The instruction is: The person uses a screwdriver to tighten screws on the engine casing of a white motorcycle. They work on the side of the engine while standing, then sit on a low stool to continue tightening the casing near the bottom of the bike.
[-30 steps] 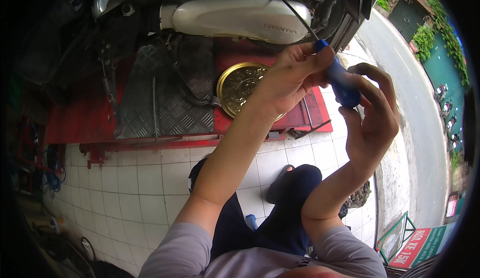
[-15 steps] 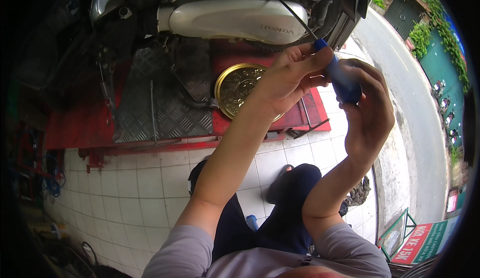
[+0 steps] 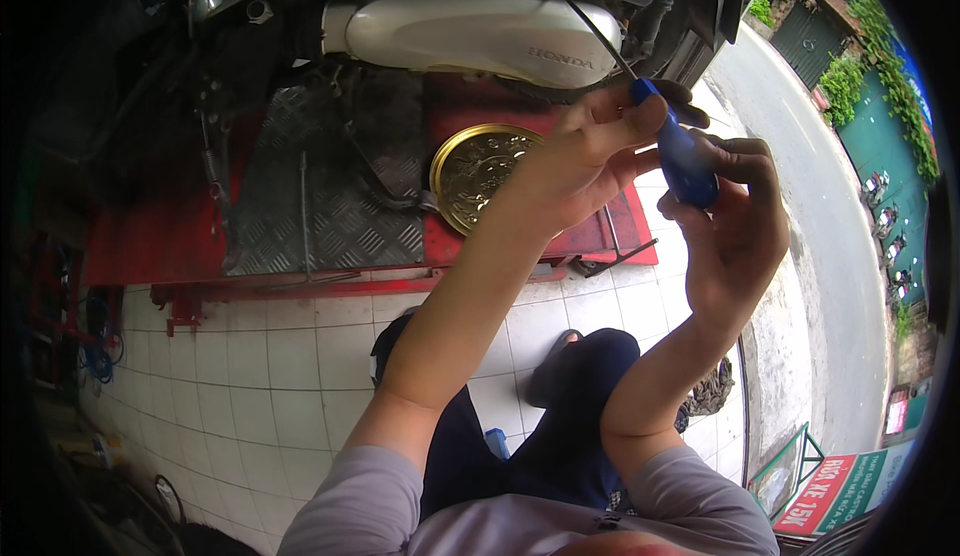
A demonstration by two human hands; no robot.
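A screwdriver (image 3: 688, 168) with a fat blue handle slants up and left, its long dark shaft reaching the motorbike's silver side cover (image 3: 480, 40). Where the tip ends is hidden behind the cover's upper edge. My left hand (image 3: 607, 146) pinches the front of the handle near the shaft. Around the rear of the handle curl the fingers of my right hand (image 3: 738, 206). Below the cover, a round gold tray (image 3: 450, 161) with shiny small metal parts in it rests on the red lift platform (image 3: 600, 241), partly covered by my left forearm.
A long thin metal tool (image 3: 305, 216) lies on the platform's dark tread plate (image 3: 370, 241). Near the platform's right corner is a T-handle wrench (image 3: 620, 254). White floor tiles (image 3: 270, 356) lie below my arms; a road (image 3: 830, 256) runs along the right.
My right hand's fingers have shifted their grip on the screwdriver handle, some now extended beside it. My left hand keeps its pinch. The whole view has shifted slightly.
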